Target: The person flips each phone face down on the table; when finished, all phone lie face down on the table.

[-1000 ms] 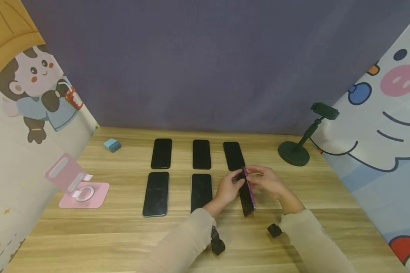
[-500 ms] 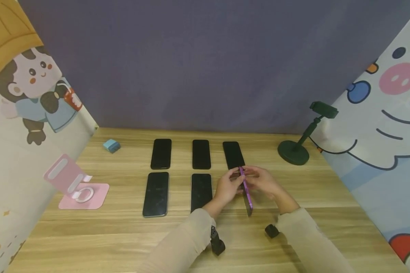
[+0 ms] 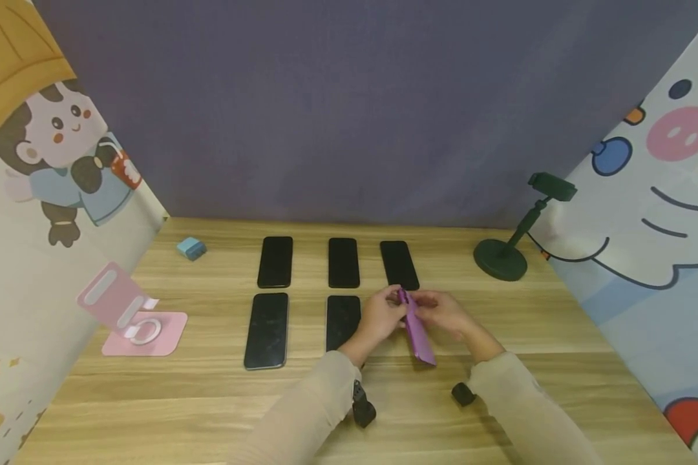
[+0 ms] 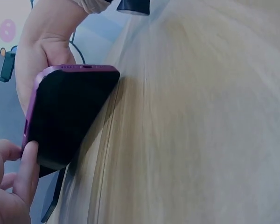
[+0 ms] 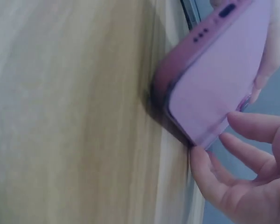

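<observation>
Both hands hold a smartphone in a purple case (image 3: pixel 419 339), tilted up on its long edge in the head view. Its black screen (image 4: pixel 67 116) faces left, and its purple back (image 5: pixel 214 79) faces right. My left hand (image 3: pixel 382 314) pinches the far end, a finger lying over the screen in the left wrist view. On the other side, my right hand (image 3: pixel 444 313) grips the phone with fingertips on its back and edge. Beyond the hands lies a black phone (image 3: pixel 399 265), and another black phone (image 3: pixel 342 320) is partly hidden by my left hand.
More black phones lie left: a near one (image 3: pixel 266 330), a far one (image 3: pixel 275 261) and a far middle one (image 3: pixel 344 262). A pink folding stand (image 3: pixel 169 336) and a small blue block (image 3: pixel 191 248) are at left. A dark green stand (image 3: pixel 500 259) stands back right.
The purple-cased phone has rolled between the hands: its screen showed first, then its edge, and now its purple back shows in the head view. The other phones have not moved.
</observation>
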The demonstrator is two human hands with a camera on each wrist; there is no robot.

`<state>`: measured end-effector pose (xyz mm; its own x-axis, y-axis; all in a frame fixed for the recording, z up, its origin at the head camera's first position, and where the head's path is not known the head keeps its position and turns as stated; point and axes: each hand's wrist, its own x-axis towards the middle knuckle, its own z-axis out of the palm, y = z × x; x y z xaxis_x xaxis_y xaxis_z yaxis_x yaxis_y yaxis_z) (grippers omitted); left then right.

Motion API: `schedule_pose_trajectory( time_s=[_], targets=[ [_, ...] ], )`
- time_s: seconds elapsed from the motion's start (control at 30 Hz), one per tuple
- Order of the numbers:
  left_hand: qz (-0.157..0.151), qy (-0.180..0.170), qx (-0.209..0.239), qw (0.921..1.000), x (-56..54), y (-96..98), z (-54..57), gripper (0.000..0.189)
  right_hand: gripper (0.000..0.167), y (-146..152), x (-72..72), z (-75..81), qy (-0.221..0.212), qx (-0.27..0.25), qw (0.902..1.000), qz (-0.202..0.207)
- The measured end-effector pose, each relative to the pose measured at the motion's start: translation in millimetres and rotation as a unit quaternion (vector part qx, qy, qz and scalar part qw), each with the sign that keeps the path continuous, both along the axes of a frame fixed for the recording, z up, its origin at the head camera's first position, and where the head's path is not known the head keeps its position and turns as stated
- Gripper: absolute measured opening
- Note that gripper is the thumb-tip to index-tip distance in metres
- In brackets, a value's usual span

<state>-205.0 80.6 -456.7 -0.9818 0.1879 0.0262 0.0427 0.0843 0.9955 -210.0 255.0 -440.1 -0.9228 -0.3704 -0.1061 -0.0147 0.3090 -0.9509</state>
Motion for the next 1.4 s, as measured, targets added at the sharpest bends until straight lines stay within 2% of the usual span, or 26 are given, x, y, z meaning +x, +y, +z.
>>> schedule_pose_trajectory(
  time_s=[0.17,0.3,0.4,0.7,1.1,1.4],
  targets=[
    [0.003,0.028,-0.1,0.9946,-2.0,-2.8,-0.6,0.047,0.048,-0.2,-1.0,-3.3,-0.012,0.035,0.9989,-0.029],
    [0.012,0.072,-0.188,0.9794,-3.9,-4.5,-3.9,0.042,0.05,-3.4,0.1,-4.1,-0.017,0.068,0.9959,-0.057],
    [0.016,0.092,-0.223,0.9704,-5.4,-5.3,-6.4,0.039,0.052,-6.2,0.0,-3.8,-0.02,0.082,0.9937,-0.074],
    [0.006,0.079,-0.263,0.9615,-2.9,-4.9,-5.7,0.044,0.053,-8.6,-1.1,-2.2,-0.036,0.123,0.9858,-0.109],
    [0.001,0.069,-0.289,0.9549,-1.5,-4.1,-2.0,0.046,0.053,-11.9,0.5,-0.1,-0.038,0.153,0.9806,-0.116],
    [-0.018,0.088,-0.321,0.9428,-3.9,-6.3,-1.3,0.046,0.052,-12.9,-2.2,1.0,-0.025,0.184,0.9771,-0.103]
  ],
)
